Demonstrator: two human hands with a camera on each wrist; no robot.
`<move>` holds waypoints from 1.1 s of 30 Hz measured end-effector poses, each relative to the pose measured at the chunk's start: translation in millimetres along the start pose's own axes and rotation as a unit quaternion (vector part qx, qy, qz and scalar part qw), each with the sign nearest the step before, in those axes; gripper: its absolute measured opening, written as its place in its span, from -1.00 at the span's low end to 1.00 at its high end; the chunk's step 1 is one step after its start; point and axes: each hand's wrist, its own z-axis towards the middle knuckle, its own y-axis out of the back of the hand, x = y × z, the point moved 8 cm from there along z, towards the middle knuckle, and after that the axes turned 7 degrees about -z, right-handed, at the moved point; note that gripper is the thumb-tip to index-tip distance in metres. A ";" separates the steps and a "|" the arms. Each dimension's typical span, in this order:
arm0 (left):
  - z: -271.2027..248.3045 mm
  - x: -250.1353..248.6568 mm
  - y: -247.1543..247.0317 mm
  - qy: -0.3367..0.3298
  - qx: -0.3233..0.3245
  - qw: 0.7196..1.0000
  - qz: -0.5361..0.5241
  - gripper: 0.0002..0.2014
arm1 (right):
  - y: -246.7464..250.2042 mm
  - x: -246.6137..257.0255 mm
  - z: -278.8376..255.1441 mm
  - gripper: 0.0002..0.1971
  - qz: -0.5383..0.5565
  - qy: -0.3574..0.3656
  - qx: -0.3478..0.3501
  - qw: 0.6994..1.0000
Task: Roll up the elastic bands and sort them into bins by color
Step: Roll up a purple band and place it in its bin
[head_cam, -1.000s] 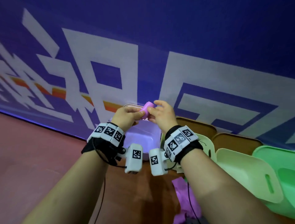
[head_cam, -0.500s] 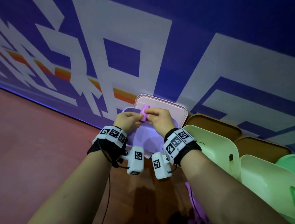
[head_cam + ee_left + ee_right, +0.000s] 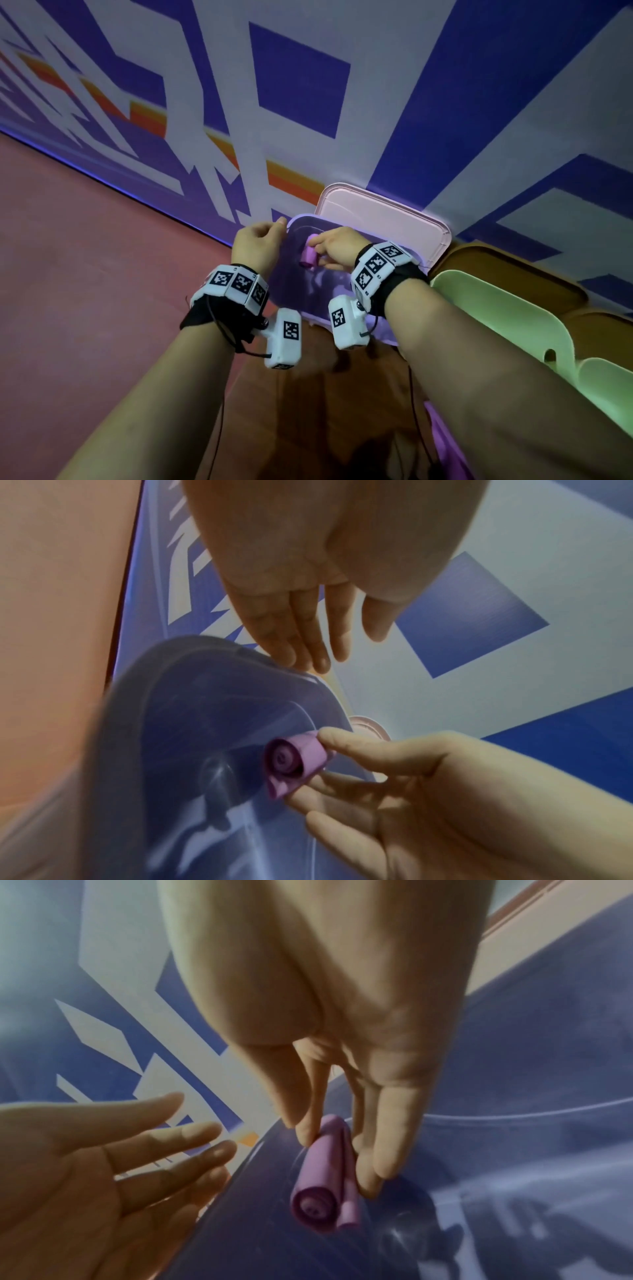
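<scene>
The right hand (image 3: 337,248) is holding the pink roll (image 3: 307,257) over the purple bin (image 3: 298,291), pinching it between thumb and fingertips (image 3: 368,1177) near one end, so the coiled end (image 3: 313,1207) is pointing down into the bin; a loose tail is lying along the roll's side, and the narrow grip is probably what is keeping it from unwinding. Holding it low over the bin's open mouth is likely meant to let it drop inside without bouncing out. The palm is facing down with the wrist angled in from the right, forearm reaching across the bin's near rim. The left hand (image 3: 260,245) is hovering just beside the bin's left edge, apart from the roll, its fingers (image 3: 301,642) straight and relaxed and holding nothing; its grip is wide and idle, seemingly clear so that the right one can finish alone. Behind the purple bin a pink lid (image 3: 383,222) is leaning against the blue-and-white wall (image 3: 445,102), and a green bin (image 3: 496,308) is standing to the right, presumably for another colour. The roll is in the air, not yet in the bin, so release is the step at hand.
</scene>
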 end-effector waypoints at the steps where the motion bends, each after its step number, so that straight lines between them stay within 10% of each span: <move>1: 1.3 0.3 1.2 -0.005 0.000 1.000 -0.002 -0.70 | -2.9 0.9 4.4 -0.72 -0.009 -0.010 0.008 1.000; 33: 23.4 11.4 2.8 0.063 0.015 0.991 -0.114 -0.72 | -29.3 -44.6 66.7 -0.83 -0.080 -0.117 0.079 0.987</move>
